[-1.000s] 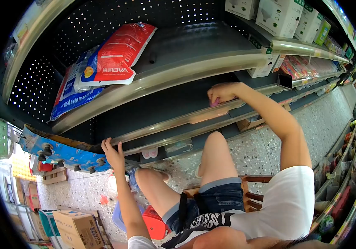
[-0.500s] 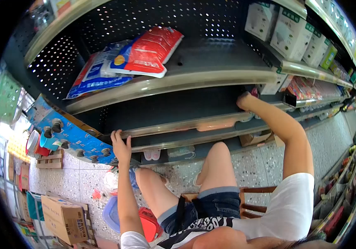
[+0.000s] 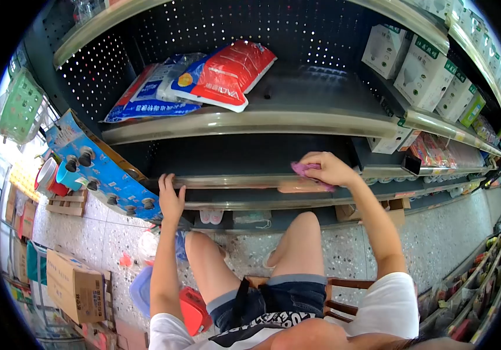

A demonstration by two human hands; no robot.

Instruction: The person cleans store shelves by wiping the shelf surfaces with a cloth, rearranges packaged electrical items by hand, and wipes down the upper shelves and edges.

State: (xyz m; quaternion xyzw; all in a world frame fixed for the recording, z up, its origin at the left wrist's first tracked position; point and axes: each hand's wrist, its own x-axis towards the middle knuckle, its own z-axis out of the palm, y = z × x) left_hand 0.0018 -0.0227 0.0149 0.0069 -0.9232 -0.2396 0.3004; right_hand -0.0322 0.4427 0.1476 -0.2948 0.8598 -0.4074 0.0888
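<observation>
My right hand [image 3: 331,170] is closed on a crumpled pink-purple cloth [image 3: 305,169]. It sits at the front edge of the lower shelf [image 3: 236,182], and part of the cloth hangs below my fingers over the rim. At the left end of that same shelf, my left hand [image 3: 170,197] rests on the edge with its fingers stretched out and apart. Close beside it stands a blue patterned display panel [image 3: 101,169] with several dark knobs. The visible surface of the lower shelf is dark and bare.
Red and blue plastic packs [image 3: 222,76] lie on the shelf above. White light-bulb boxes [image 3: 423,73] stand at the right. Below are white slippers [image 3: 211,216] and an opened carton [image 3: 395,211]. A cardboard box [image 3: 75,286] and a red plastic item [image 3: 193,311] are on the floor at left.
My right hand has come out from deep in the lower shelf's right side to its front edge, moving left with the cloth. My left hand stays on the edge. The view has shifted slightly.
</observation>
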